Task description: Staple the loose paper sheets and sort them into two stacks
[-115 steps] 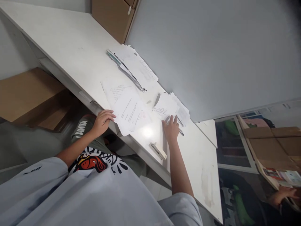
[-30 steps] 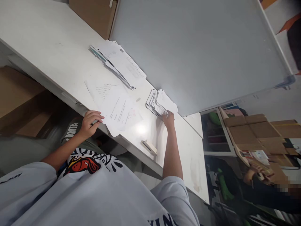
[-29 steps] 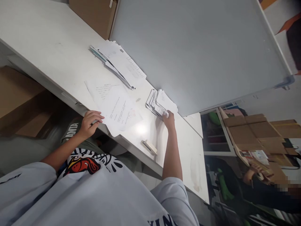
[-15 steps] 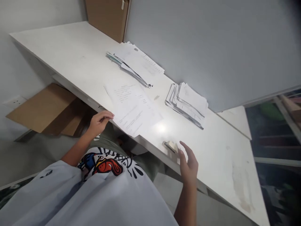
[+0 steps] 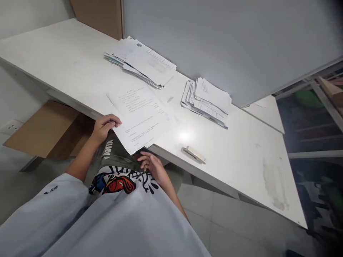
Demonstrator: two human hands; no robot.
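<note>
A printed sheet of paper (image 5: 142, 121) lies on the white desk, its near corner sticking out past the front edge. At its left border, my left hand (image 5: 105, 125) has thumb and fingers closed on the paper's edge. Just below the overhanging corner is my right hand (image 5: 152, 166), empty, with fingers apart and slightly bent, in front of my shirt. A small cream stapler (image 5: 195, 154) rests near the front edge of the desk, to the right of the sheet.
Two stacks of papers, a wider one (image 5: 144, 62) and a smaller one (image 5: 205, 103), lie against the grey partition (image 5: 214, 43). A cardboard box (image 5: 98, 16) stands at the back left. Another open carton (image 5: 43, 130) is under the white desk (image 5: 235, 153).
My right hand has let go of the stapler and moved left to below the sheet. The sheet now sticks out further over the desk edge. The view has shifted somewhat.
</note>
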